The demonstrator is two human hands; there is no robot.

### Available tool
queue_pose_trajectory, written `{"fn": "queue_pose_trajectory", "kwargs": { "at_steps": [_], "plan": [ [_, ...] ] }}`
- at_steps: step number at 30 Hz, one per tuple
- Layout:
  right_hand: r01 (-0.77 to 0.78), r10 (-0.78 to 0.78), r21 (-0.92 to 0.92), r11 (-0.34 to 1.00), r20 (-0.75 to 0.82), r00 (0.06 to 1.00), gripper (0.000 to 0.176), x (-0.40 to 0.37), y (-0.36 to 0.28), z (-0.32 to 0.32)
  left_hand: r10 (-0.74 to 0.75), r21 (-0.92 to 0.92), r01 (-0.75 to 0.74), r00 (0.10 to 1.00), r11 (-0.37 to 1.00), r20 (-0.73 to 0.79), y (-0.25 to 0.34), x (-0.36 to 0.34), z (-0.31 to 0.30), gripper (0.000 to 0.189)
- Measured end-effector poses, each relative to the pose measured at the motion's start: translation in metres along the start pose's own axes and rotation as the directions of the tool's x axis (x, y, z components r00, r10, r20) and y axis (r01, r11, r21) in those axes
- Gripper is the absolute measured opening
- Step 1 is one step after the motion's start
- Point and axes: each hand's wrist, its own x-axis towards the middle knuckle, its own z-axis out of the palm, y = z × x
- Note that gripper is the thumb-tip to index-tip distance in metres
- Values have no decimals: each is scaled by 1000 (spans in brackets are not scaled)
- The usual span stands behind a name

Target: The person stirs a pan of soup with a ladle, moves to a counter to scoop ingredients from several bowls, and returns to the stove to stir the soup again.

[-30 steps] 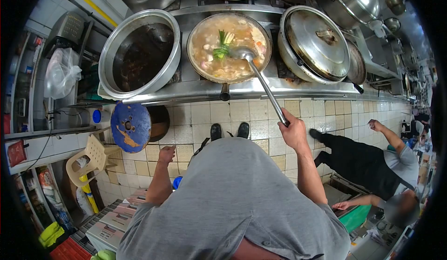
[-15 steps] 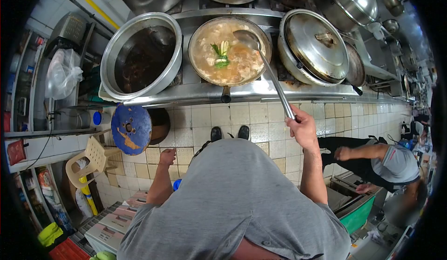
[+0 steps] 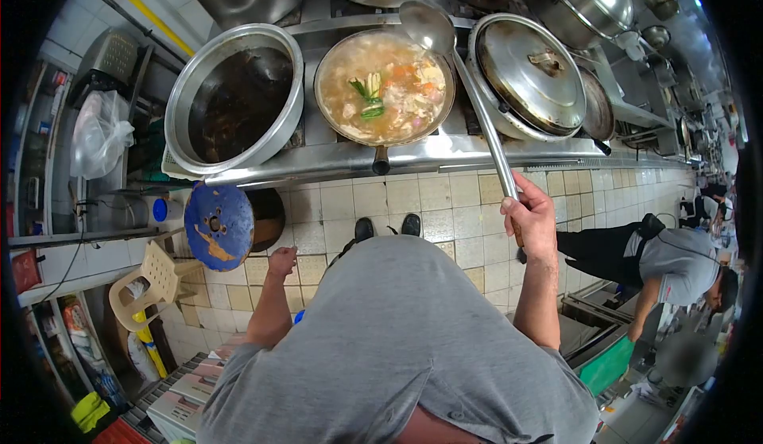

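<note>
A long-handled metal ladle (image 3: 485, 114) is gripped near the end of its handle by my right hand (image 3: 531, 220). Its bowl is raised above the stove, over the far right edge of a wide pan (image 3: 381, 151). In that pan is a cloudy broth (image 3: 354, 122) with pale pieces, orange bits and a tied bundle of green stalks (image 3: 369, 96). My left hand (image 3: 283, 262) hangs low at my side, fingers curled, with nothing visible in it. The blue-topped round stool (image 3: 221, 225) is nearest to it.
On the stove, a deep pot of dark liquid (image 3: 179, 122) stands left of the pan and a lidded pot (image 3: 532, 74) right. Bigger pots stand behind. A beige chair (image 3: 163, 281) is at left. To the right, a co-worker (image 3: 675, 261) bends over a green board (image 3: 606, 364).
The ladle bowl has come up out of the broth and moved to the pan's far right. More orange bits show in the broth. The co-worker has bent and reached toward the green board.
</note>
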Motion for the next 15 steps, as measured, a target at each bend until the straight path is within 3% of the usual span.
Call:
{"fn": "queue_pose_trajectory", "kwargs": {
  "at_steps": [13, 15],
  "plan": [
    [51, -57, 113, 992, 52, 997, 58, 6, 16, 8, -68, 34, 68, 997, 997, 21, -17, -17, -3, 43],
    [37, -76, 197, 980, 195, 978, 58, 9, 17, 10, -92, 19, 91, 996, 996, 18, -21, -17, -2, 43]
  ]
}}
